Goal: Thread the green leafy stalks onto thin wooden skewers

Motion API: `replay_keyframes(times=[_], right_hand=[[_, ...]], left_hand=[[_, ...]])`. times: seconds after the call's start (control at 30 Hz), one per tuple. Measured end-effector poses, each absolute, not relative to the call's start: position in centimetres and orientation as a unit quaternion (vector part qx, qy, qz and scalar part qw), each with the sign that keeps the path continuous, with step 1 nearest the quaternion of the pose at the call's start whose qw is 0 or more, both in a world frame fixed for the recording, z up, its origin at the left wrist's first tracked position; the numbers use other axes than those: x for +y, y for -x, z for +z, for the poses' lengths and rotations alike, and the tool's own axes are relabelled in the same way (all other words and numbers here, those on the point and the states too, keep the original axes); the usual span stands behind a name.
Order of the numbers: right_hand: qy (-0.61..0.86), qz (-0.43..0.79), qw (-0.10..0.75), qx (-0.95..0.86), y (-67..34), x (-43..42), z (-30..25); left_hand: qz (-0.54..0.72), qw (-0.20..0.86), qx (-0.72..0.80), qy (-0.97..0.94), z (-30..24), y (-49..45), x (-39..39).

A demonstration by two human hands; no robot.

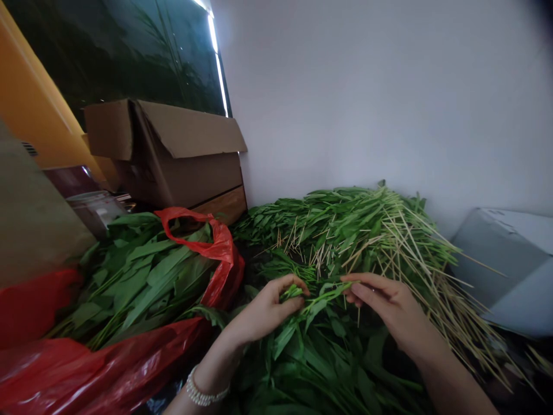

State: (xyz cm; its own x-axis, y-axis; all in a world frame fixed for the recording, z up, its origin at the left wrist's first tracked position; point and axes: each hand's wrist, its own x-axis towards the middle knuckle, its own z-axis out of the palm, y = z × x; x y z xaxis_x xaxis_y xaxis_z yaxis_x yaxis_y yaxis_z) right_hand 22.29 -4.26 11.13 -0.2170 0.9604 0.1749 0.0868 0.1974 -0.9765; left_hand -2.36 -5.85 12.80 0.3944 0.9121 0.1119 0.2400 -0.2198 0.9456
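Observation:
Curled round a small bunch of green leafy stems (292, 291) is my left hand (268, 308), a beaded bracelet on its wrist. My right hand (384, 302) pinches a leafy green stem (330, 295) between thumb and fingertips, just to the right of the bunch. Below both hands spreads a heap of long green leaves (319, 369). Behind them lies a large pile of leafy greens (345, 207), with many thin pale bare stalks (406, 248) over its right side.
To the left, a red plastic bag (224, 253) gapes, full of long leaves (151, 276). A cardboard box (194, 173) with raised flaps stands behind it, near a pale bucket (95, 204). At the right sits a white box (510, 265) against the white wall (380, 86).

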Motion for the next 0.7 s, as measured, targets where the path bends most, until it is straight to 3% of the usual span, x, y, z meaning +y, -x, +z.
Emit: replay_keyframes(times=[0.27, 0.5, 0.7], right_hand=[[0.430, 0.453, 0.446, -0.641, -21.8, -4.9, 11.8], [0.414, 0.381, 0.422, -0.711, -20.9, -5.2, 11.5], [0.444, 0.422, 0.444, -0.654, -21.0, -5.0, 11.5]], left_hand=[[0.331, 0.423, 0.406, -0.740, 11.9, 2.0, -5.5], [0.451, 0.280, 0.469, -0.706, 10.9, 0.8, -5.0], [0.593, 0.432, 0.514, -0.445, 10.6, 3.0, -3.4]])
